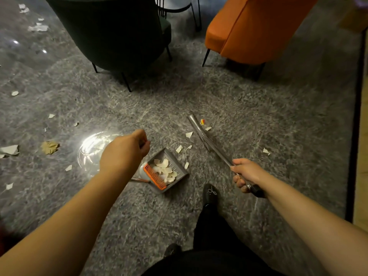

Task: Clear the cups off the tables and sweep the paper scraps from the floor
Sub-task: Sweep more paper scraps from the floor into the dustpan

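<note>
Right hand (246, 173) grips the stiff, light broom (207, 142) near its handle end; left hand (127, 149) curls, seemingly round the dustpan (169, 170) handle. Featherlight paper scraps (180, 149) lie beside the pan.

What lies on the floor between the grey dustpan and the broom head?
Head view: a few white paper scraps lie between grey dustpan and broom head.
</note>
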The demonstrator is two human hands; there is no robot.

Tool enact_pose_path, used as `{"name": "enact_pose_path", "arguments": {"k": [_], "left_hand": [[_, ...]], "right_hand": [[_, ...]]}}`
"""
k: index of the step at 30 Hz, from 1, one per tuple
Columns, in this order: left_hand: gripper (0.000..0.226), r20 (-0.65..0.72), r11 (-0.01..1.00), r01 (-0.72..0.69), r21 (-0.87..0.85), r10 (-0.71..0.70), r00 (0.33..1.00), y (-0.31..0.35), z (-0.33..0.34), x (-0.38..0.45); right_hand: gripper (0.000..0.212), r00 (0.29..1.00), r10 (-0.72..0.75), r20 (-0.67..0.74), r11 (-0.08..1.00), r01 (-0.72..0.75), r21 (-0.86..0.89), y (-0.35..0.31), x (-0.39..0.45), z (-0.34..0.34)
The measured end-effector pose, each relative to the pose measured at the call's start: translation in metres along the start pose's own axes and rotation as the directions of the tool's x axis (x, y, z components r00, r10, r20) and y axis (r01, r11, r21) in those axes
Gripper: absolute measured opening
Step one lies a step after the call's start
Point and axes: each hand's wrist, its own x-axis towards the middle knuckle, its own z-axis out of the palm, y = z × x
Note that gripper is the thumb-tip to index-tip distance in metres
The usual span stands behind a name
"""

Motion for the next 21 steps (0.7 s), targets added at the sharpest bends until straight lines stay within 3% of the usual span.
{"name": "enact_pose_path", "arguments": {"k": [12,21], "left_hand": [[0.017,0.077,0.994,0.09,0.063,-0.095,0.993,0.035,0.014,0.121],[0.015,0.092,0.985,0.127,0.116,-0.138,0.986,0.038,0.015,0.14]], "right_hand": [[0.052,0.998,0.05,-0.049,0.983,-0.058,-0.173,-0.145,0.144,-0.074],[0.04,0.993,0.1,-0.058,0.95,-0.113,-0.292,-0.192,0.205,-0.077]]}}
